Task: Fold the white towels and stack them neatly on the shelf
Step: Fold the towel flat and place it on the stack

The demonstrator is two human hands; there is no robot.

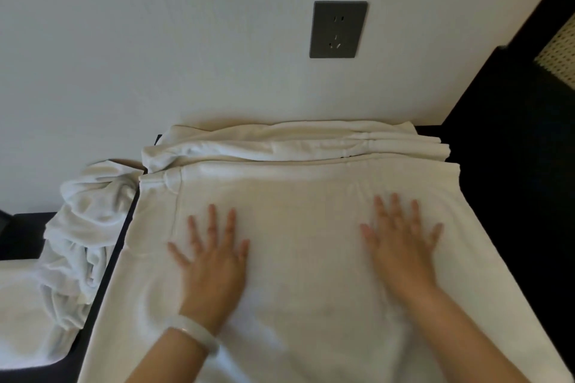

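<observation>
On the middle of the spread towel (305,221), both hands lie palm down and well apart. The left hand (214,255), with a pale bracelet (193,333) at its wrist, and the right hand (401,246) each have straight, splayed fingers. They press on the cloth and pinch nothing.

This towel lies flat on a dark top (112,261) and covers most of it. Its far edge runs roughly parallel to the wall (155,40). A faint seam or crease line is visible near its left border. Whether the cloth is a single layer or already doubled cannot be told from this view.

Just beyond the far edge, against the wall, lies a second towel (295,143). It is gathered lengthwise into loose, uneven pleats and is not squared. To the left, a crumpled towel (81,227) hangs in a heap beside the dark top and has not been folded. A grey socket (338,29) sits on the wall above.

Judged from this layout, the task is at an early stage. One towel is being flattened in preparation for a fold, and at least two more are waiting. No finished, squared towel can be seen, and no stack. A shelf cannot be identified here, so all stacking appears to be left to do.
</observation>
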